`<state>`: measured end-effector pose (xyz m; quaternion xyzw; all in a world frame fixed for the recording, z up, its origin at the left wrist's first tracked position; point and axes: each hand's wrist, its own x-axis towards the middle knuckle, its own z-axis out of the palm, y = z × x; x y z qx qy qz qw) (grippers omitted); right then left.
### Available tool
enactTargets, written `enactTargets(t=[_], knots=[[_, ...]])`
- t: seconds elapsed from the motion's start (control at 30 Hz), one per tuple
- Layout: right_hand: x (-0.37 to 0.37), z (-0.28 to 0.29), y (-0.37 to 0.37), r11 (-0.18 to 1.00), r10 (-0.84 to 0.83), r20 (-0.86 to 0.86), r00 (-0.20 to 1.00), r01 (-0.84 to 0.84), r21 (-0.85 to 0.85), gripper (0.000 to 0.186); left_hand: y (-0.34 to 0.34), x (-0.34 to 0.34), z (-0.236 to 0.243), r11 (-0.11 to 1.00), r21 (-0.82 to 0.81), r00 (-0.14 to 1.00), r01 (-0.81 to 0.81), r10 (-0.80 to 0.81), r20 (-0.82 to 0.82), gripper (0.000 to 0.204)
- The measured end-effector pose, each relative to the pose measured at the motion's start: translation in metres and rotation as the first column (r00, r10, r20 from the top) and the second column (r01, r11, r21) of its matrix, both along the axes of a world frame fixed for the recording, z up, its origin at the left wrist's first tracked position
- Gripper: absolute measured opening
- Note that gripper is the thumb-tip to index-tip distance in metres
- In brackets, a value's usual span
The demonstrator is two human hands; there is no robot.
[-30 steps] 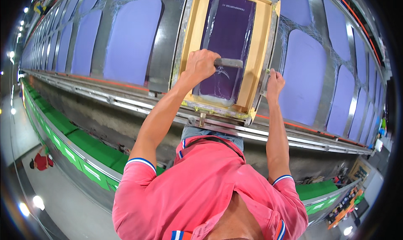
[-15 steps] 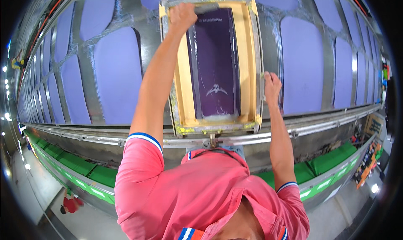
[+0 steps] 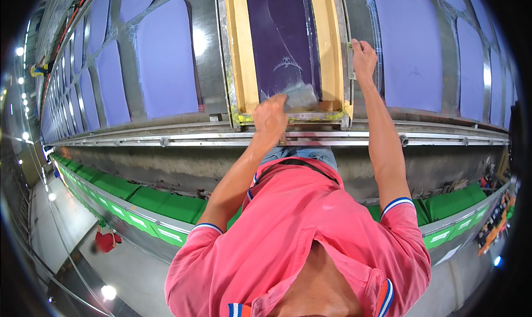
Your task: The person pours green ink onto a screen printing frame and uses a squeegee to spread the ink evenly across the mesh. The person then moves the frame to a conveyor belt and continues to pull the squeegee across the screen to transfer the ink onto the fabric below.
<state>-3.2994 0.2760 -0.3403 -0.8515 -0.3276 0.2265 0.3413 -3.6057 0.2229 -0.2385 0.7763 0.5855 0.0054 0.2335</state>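
A screen printing frame with a dark purple mesh and tan inner borders lies in front of me. On the mesh is a small pale winged mark. My left hand is closed around the end of a flat grey squeegee, which rests at the near end of the mesh, tilted and smeared. To the right, my right hand has its fingers closed on the frame's outer right edge, near a small metal fitting.
Purple-blue cut fabric pieces lie in rows on the long dark table both sides of the frame. Metal rails run along its near edge. Green-covered trays line the lower side behind me. A person in red is at the lower left.
My left hand has drawn the squeegee from the far end of the mesh to the near end. My right hand stays on the frame's right edge. The whole view has shifted.
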Motion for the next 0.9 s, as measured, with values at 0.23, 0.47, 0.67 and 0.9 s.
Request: enactTargets(t=[0.23,0.47,0.67,0.9], knots=[[0.000,-0.001,0.002,1.000,-0.001,0.014,1.000,0.000,0.022,0.039,-0.020,-0.016,-0.029,0.939,0.257,0.957,0.227,-0.264,0.117,0.042],[-0.013,0.012,-0.003,1.000,-0.012,0.194,0.981,0.015,-0.017,0.041,0.169,0.035,-0.059,0.875,0.458,0.956,0.158,-0.252,0.151,0.042],[-0.005,0.063,0.133,0.874,0.276,0.506,0.817,-0.432,0.223,0.041,0.338,0.085,-0.073,0.882,0.440,0.978,0.168,-0.206,0.039,0.032],[-0.013,0.107,0.343,0.458,0.818,0.443,0.366,-0.881,-0.119,0.013,0.463,0.109,-0.042,0.901,0.279,0.943,0.333,-0.313,-0.114,0.022]])
